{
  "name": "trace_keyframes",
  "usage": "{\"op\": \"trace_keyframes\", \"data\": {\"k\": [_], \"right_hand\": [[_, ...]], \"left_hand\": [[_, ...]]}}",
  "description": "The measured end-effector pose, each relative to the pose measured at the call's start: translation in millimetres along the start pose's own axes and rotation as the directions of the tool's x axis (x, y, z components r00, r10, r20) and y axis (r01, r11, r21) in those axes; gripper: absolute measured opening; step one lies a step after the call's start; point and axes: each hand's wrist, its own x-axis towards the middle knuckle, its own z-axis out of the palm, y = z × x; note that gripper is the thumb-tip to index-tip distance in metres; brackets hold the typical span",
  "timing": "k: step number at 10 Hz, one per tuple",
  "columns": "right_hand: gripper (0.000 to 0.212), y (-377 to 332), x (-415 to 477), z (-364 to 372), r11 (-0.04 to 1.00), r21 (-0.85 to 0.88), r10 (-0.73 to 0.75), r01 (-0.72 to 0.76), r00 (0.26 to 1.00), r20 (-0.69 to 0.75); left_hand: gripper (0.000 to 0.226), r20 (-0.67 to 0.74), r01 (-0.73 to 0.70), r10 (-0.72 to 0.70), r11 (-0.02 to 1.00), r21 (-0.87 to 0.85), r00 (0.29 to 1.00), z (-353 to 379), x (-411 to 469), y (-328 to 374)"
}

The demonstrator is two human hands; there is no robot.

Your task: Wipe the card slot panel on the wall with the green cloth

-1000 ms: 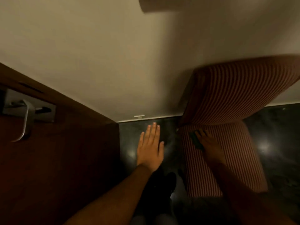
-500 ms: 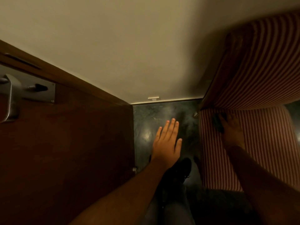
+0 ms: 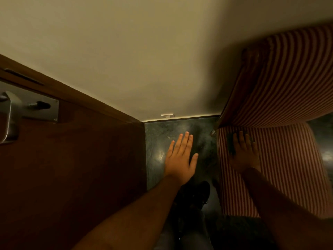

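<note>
A small dark cloth [image 3: 230, 144] lies near the back left corner of a red-and-white striped chair seat [image 3: 281, 170]; in this dim light its colour is unclear. My right hand [image 3: 245, 156] lies flat on the seat with fingers extended, its thumb side touching or overlapping the cloth. My left hand [image 3: 180, 159] hovers over the dark floor, palm down, fingers straight and empty. The card slot panel is out of view.
A brown wooden door [image 3: 72, 168] with a metal lever handle [image 3: 9, 120] fills the left. The cream wall [image 3: 144, 51] is ahead, with a small white fitting [image 3: 167, 115] at its base. The striped chair back [image 3: 281, 83] rises at right. My dark shoe [image 3: 194, 195] stands on the dark stone floor [image 3: 156, 141].
The view has swung down and left, so the dark panel at the top of the wall has left the frame. My right hand has settled flatter on the seat by the cloth.
</note>
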Motion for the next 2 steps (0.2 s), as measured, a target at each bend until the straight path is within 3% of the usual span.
{"op": "trace_keyframes", "data": {"k": [2], "right_hand": [[0.072, -21.7, -20.8, -21.6, 0.998, 0.027, -0.049, 0.054, 0.989, -0.140]], "left_hand": [[0.075, -0.051, -0.001, 0.001, 1.000, 0.005, 0.999, -11.7, 0.2, -3.0]]}}
